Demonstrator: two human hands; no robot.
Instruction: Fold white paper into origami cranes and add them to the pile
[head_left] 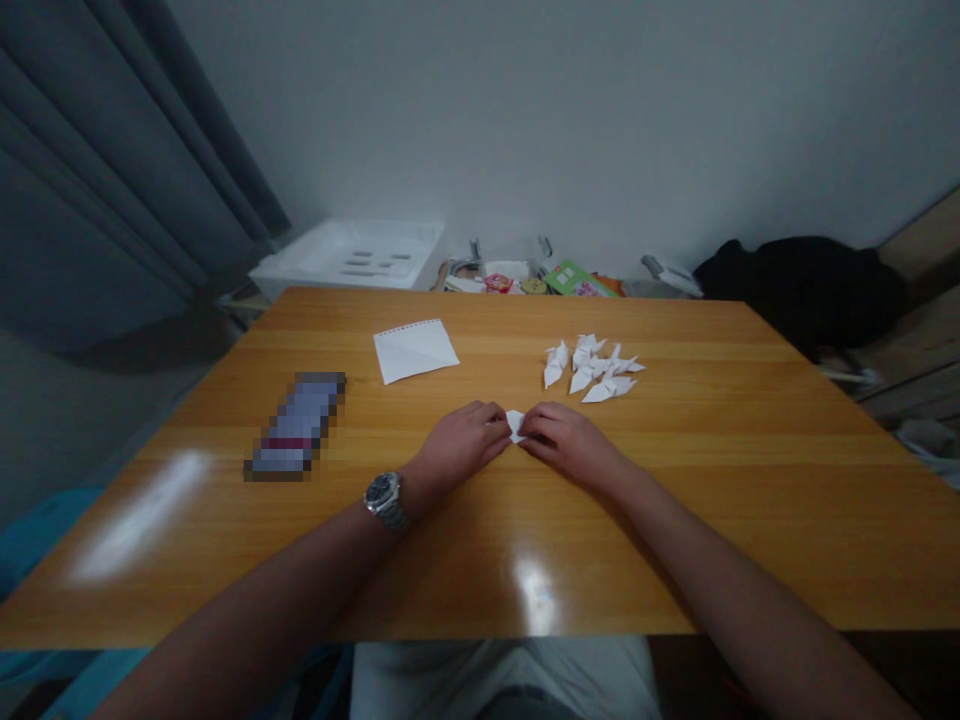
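Both my hands rest on the wooden table (675, 520) and meet over a small folded white paper piece (515, 424). My left hand (461, 447), with a metal watch (385, 498) on its wrist, pinches the paper's left side with curled fingers. My right hand (564, 440) pinches its right side the same way. Most of the paper is hidden between the fingertips. Beyond my right hand lies a cluster of several finished white paper cranes (594, 366). A blank white sheet (415, 350) with a torn perforated edge lies further back to the left.
A blurred-out flat object (296, 425) lies on the table's left part. Behind the table stand a white plastic tray (352, 255), colourful small packages (540, 280) and a black bag (802, 285). A dark curtain (90, 180) hangs at the left.
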